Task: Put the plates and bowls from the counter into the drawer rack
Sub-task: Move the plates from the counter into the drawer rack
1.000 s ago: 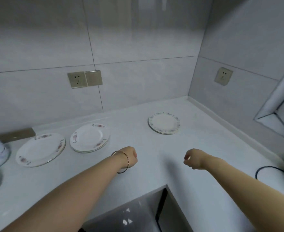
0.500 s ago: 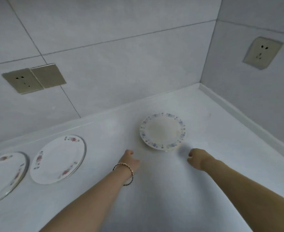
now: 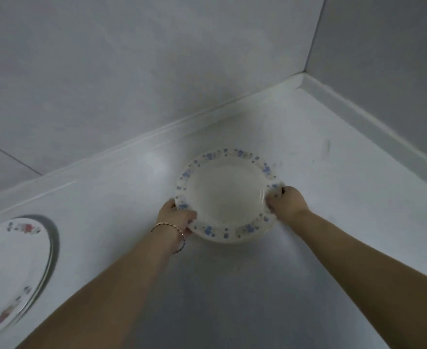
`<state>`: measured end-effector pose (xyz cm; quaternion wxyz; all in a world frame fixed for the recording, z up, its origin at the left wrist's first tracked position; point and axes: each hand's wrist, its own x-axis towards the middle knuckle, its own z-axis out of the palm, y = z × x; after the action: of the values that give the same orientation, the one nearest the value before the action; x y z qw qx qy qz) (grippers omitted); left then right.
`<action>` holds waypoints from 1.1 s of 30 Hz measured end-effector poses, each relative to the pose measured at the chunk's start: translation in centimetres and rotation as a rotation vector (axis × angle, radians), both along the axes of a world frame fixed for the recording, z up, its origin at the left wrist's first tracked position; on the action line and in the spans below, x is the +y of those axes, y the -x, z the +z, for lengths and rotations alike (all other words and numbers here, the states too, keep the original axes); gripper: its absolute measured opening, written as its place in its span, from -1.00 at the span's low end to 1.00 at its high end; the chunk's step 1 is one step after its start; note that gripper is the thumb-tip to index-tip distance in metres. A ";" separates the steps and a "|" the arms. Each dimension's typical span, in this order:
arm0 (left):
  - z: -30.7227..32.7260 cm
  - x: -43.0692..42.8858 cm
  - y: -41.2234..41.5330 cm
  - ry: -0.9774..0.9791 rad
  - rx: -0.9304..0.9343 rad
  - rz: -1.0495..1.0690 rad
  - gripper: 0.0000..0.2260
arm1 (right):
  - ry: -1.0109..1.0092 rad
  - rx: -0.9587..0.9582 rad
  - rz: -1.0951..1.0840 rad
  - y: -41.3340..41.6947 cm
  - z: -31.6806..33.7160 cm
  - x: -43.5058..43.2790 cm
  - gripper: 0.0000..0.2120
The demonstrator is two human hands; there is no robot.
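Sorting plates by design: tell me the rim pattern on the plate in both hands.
Small blue flowers around a white plate; head view.

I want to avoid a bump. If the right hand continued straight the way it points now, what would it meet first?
The right hand already grips the plate rim. Beyond, pointing up-left, the line probably reaches the back wall; depth is unclear.

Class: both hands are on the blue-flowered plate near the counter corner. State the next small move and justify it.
Probably lift the blue-flowered plate straight up off the counter: the left hand and right hand already clasp opposite rims, and it belongs in the drawer rack, which is out of view.
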<state>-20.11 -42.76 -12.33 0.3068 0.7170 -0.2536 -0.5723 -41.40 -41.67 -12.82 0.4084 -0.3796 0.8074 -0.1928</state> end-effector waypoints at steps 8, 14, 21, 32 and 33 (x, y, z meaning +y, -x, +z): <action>0.8 1.9 -1.3 0.000 -0.022 -0.066 -0.72 | 0.070 -0.047 -0.112 -1.1 1.0 2.9 -0.72; 4.8 9.1 -5.8 -0.105 0.068 -0.198 -0.69 | 0.077 -0.065 -0.022 -3.5 5.3 8.1 -0.77; 9.2 21.2 -14.1 -0.114 0.093 -0.186 -0.73 | 0.088 -0.086 0.082 -11.0 11.3 19.0 -0.75; 13.9 44.3 -27.3 -0.002 -0.010 -0.081 -0.83 | 0.069 -0.125 0.259 -24.0 15.7 38.7 -0.76; 13.8 46.3 -28.2 0.000 -0.020 -0.054 -0.82 | 0.065 -0.121 0.291 -24.8 15.7 40.0 -0.77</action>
<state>8.12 3.55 1.49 0.2885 0.7157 -0.2761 -0.5731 -16.56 -1.63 2.86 0.4674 -0.4933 0.7112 -0.1799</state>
